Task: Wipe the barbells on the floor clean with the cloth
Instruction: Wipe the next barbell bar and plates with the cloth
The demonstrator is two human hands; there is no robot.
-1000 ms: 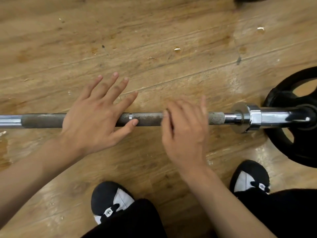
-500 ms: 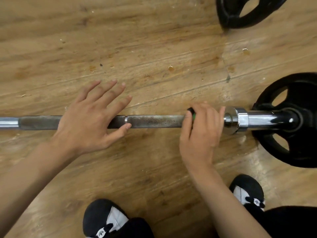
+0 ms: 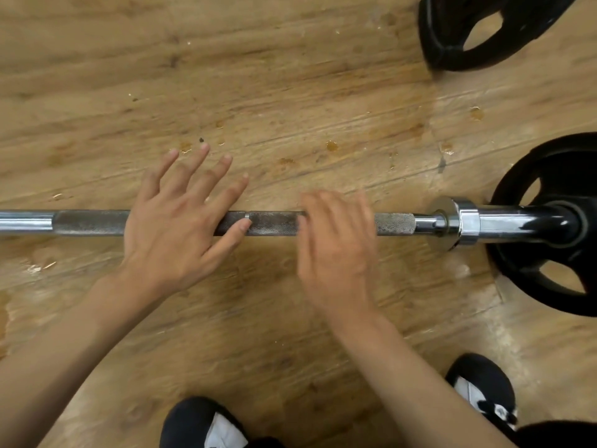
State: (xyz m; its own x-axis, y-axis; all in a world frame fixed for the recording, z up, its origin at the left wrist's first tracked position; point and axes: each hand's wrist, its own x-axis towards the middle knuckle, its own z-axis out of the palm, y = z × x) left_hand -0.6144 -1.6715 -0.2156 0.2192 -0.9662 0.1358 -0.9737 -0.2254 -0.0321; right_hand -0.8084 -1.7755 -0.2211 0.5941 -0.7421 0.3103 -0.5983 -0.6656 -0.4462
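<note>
Barbell (image 3: 274, 224) — left hand (image 3: 171, 231) spread flat across it, right hand (image 3: 336, 247) over it — blurred, grip unclear.

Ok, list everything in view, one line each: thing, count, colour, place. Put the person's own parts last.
grey knurled steel barbell: one, grey shaft with chrome ends, lying left to right across the middle
chrome collar: one, silver, on the bar right of the knurling
black weight plate on the bar: one, black, right edge
loose black weight plate: one, black, top right on the floor
wooden floor: one, tan, scuffed and spotted, under everything
cloth: none visible
left shoe: one, black and white, bottom centre
right shoe: one, black and white, bottom right
left hand: one, fingers spread, resting on the bar
right hand: one, blurred, curled over the bar
</note>
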